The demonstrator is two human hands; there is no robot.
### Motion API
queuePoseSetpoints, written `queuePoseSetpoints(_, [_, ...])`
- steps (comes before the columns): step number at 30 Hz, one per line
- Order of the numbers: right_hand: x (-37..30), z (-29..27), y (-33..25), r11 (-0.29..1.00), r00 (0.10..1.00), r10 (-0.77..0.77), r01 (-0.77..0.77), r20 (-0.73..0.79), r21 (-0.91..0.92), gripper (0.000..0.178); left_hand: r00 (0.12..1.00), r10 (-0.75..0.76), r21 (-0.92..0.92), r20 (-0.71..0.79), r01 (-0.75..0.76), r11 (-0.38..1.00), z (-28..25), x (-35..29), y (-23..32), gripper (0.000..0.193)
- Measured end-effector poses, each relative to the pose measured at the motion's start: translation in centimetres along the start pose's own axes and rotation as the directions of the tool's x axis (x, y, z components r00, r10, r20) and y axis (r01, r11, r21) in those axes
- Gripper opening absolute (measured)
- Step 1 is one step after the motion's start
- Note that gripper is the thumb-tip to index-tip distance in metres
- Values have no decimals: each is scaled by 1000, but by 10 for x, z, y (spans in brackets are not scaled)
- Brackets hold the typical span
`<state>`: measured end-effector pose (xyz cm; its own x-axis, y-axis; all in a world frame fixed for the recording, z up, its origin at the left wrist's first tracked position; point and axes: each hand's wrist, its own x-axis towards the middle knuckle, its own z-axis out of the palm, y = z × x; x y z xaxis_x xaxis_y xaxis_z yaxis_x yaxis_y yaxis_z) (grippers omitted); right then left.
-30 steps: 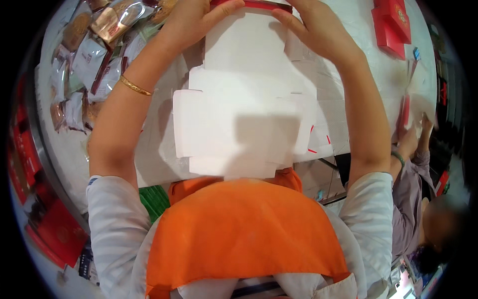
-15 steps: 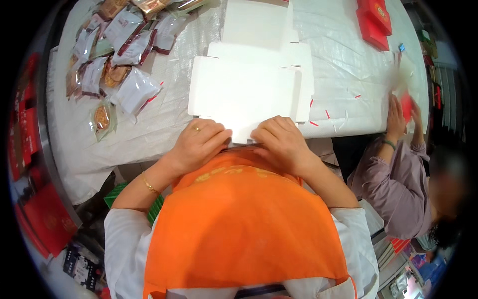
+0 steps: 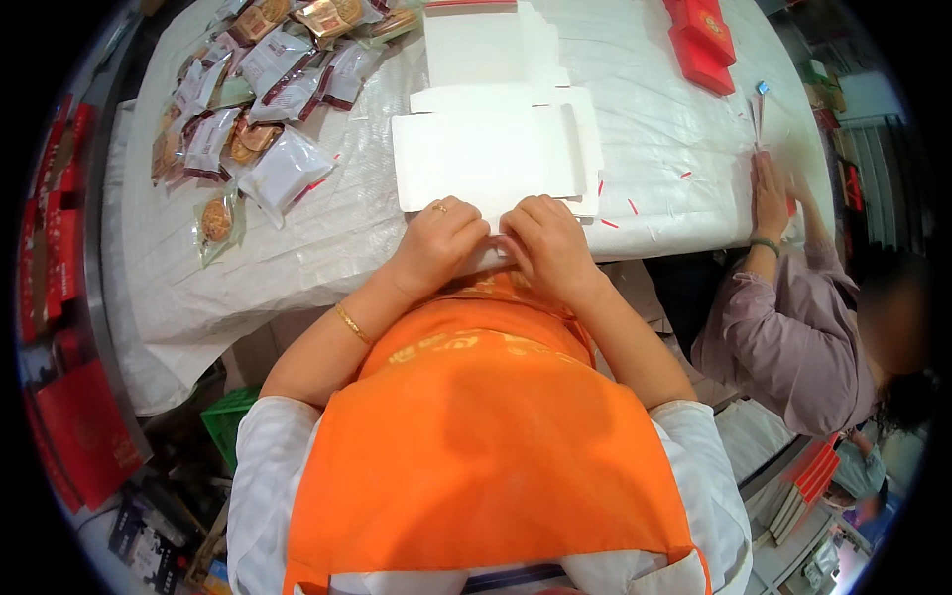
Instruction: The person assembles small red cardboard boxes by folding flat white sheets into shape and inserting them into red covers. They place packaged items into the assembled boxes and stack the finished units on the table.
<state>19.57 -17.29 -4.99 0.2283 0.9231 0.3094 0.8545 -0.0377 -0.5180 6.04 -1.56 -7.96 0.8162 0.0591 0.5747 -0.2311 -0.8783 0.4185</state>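
Observation:
A white cardboard box blank [image 3: 483, 154] lies unfolded in front of me, its right side flap partly raised. My left hand [image 3: 439, 244] and my right hand [image 3: 547, 242] pinch its near flap at the table edge, side by side with a small gap between them. Curled fingers cover most of that flap, so the fold under them is hidden. Beyond it, another white cardboard piece [image 3: 478, 50] with a red strip along its far edge lies partly beneath the blank.
Individually wrapped cookies [image 3: 283, 64] are piled at the far left, with one wrapped cookie [image 3: 215, 220] nearer me. Red boxes [image 3: 702, 45] stand at the far right. Red paper strips [image 3: 609, 223] lie right of the blank. A co-worker's hands [image 3: 773, 198] work at the right edge.
My hands have come closer together and further onto the near flap, the left one shifting right. The view has shifted slightly. The co-worker's hands have moved too.

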Motion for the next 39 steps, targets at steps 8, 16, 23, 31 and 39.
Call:
queuePoseSetpoints(8, [10,1,-1,997,987,71,-68,141,-32,16,986,-163,-29,36,164,986,5,5,9,19])
queuePoseSetpoints(16, [13,4,-2,991,979,128,-119,156,-65,16,955,-262,-59,141,273,960,4,6,6,20])
queuePoseSetpoints(23, [14,-28,1,995,991,87,-92,101,47,14,997,-43,132,58,35,991,-17,12,4,36])
queuePoseSetpoints(31, [9,-24,0,997,996,39,-44,83,63,19,999,20,136,37,-25,990,-11,13,2,26])
queuePoseSetpoints(39, [30,-36,26,986,970,158,-166,187,28,16,926,-337,-83,172,355,931,-16,28,-10,21])
